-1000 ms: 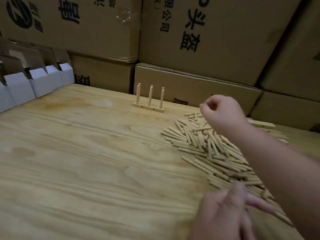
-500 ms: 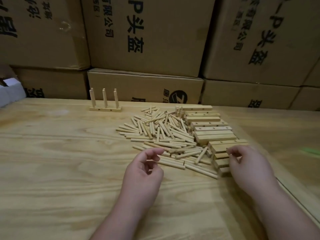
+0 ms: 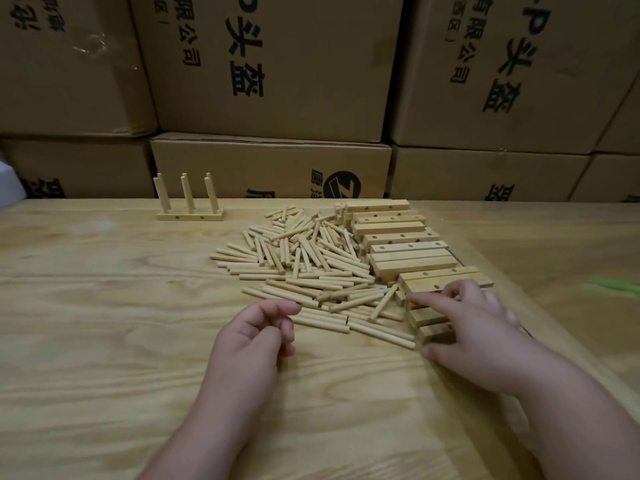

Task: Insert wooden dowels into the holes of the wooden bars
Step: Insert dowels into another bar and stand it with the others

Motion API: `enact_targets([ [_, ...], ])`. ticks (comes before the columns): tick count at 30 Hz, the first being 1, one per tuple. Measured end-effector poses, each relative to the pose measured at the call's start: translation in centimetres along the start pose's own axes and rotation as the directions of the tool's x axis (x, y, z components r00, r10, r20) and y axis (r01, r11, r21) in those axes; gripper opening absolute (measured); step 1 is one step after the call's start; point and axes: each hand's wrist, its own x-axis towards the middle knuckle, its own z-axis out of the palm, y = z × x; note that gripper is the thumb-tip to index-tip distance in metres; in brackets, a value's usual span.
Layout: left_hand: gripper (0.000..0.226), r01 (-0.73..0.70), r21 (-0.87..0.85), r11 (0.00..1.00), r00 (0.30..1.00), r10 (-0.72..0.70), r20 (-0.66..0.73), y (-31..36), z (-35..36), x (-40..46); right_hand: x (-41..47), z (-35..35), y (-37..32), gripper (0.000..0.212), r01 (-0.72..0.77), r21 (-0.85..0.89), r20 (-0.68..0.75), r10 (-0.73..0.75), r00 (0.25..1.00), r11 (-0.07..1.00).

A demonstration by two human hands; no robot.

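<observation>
While left hand stays curled, empty — right hand now grips nearest bar.

You can read black Chinese print on the stacked cardboard boxes behind the table: large "头盔" running sideways on the middle box, and again on the right-hand box. Smaller "限公司" stands beside each, and the lower box carries a round black logo.

Pale wood-grain table backed by a wall of stacked brown cardboard boxes with black printed characters. A white object pokes in at the left edge, and a green blur sits far right.
</observation>
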Motion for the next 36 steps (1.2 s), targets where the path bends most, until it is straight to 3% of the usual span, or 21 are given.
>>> enact_targets([
  [4,0.049,0.047,-0.088,0.995,0.997,-0.042,0.057,0.1,0.0,-0.3,0.4,0.2,-0.1,0.062,0.027,-0.03,-0.094,-0.029,0.995,0.999],
  [10,0.039,0.008,-0.035,0.999,0.988,-0.003,0.155,0.7,0.3,-1.0,0.3,0.6,-0.2,0.061,0.055,0.021,-0.106,-0.053,0.993,0.998],
  [17,0.038,-0.013,-0.003,1.0,0.988,0.013,0.154,0.8,0.2,-1.1,0.5,0.3,-0.2,0.061,0.035,-0.014,-0.127,-0.037,0.991,0.999],
  [27,0.038,-0.018,0.0,1.0,0.988,0.018,0.151,1.1,0.1,-1.2,0.0,-0.4,-0.8,0.051,0.121,-0.027,-0.191,-0.123,0.974,0.992],
  [32,0.038,-0.029,-0.002,1.0,0.987,0.029,0.16,1.1,0.1,-1.3,-0.7,-0.9,-2.1,0.052,0.239,-0.016,-0.346,-0.229,0.91,0.971],
  [36,0.044,-0.118,0.143,0.983,0.976,0.089,0.197,0.7,0.3,-1.4,-1.8,-0.9,-4.5,0.056,0.409,0.013,-0.494,-0.349,0.796,0.913],
])
